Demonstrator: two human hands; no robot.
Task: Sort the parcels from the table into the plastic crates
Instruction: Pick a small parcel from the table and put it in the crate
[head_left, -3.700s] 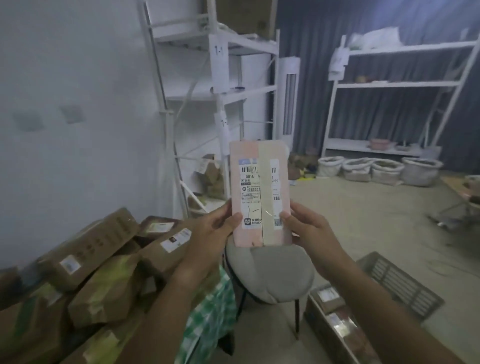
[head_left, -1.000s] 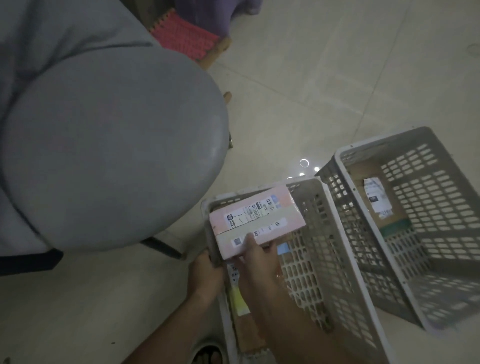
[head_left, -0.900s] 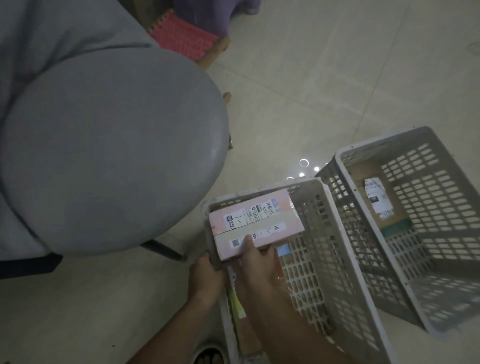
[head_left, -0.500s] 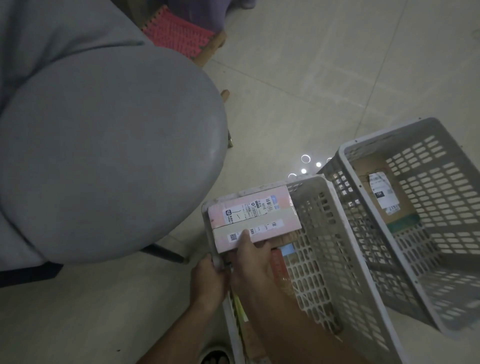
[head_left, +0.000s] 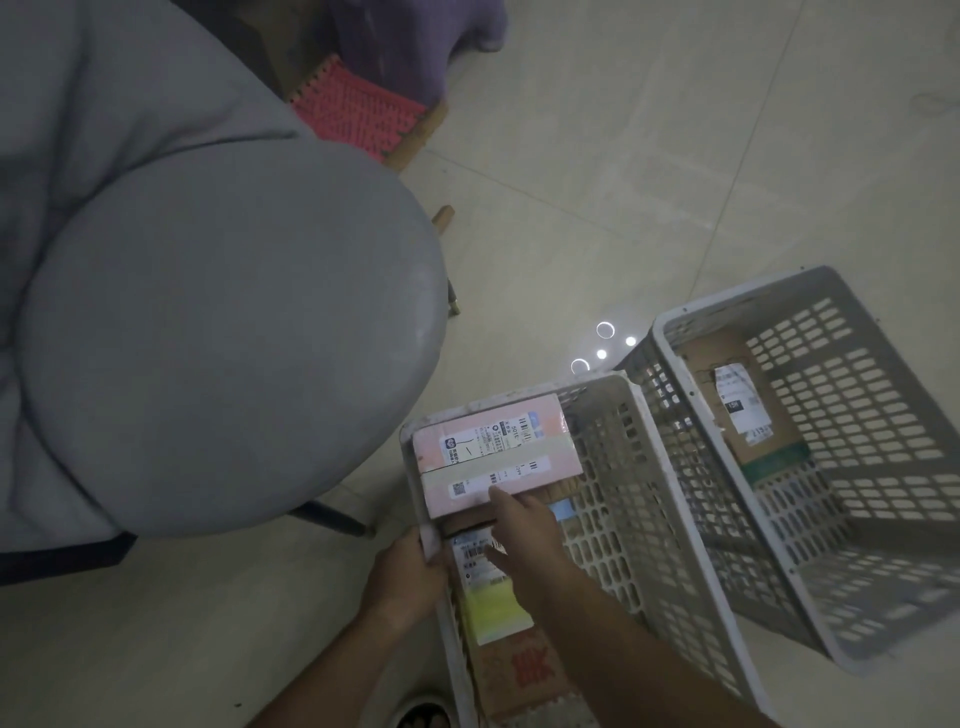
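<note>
Settling the flat pink taped parcel (head_left: 496, 457) into the far end of the near grey slotted plastic crate (head_left: 670, 525), my right hand (head_left: 524, 525) lies spread, fingertips on its near edge; my left hand (head_left: 410, 577) clamps the rim. I'd press it flat before letting go.
</note>
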